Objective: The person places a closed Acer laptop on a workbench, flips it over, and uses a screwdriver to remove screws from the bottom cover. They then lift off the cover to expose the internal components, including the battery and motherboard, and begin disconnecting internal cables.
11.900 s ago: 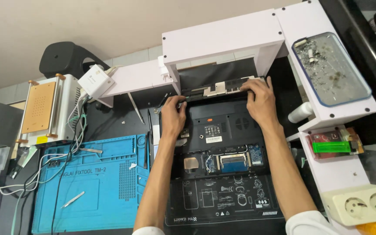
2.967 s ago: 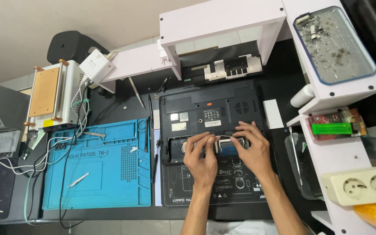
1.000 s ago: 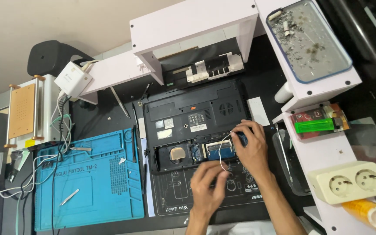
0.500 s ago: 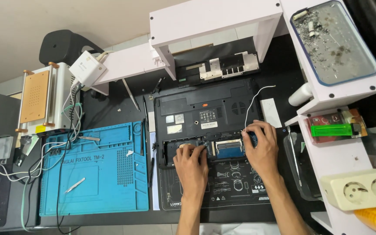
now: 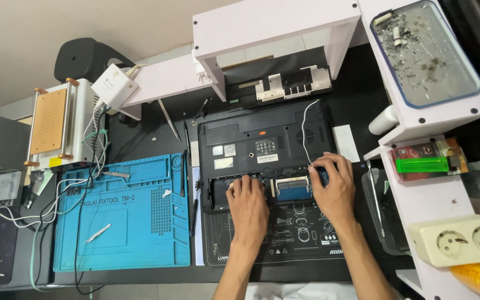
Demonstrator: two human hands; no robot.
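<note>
A black laptop lies bottom-up on a black work mat, its lower bay uncovered and a blue-edged memory module showing inside. My left hand rests palm-down on the left half of the open bay, fingertips pressing into it. My right hand sits at the bay's right end, its fingers pinching the end of a thin white wire that loops up over the laptop's back. The removed black cover panel lies beyond the laptop under the white shelf.
A blue repair mat with tweezers lies left. Behind it stand a heating plate unit and tangled cables. The white shelf spans the back; a tray, a green lighter and a double socket sit right.
My right hand has shifted to the bay's right end and holds the white wire; my left hand stays on the left of the bay. The view has shifted slightly.
</note>
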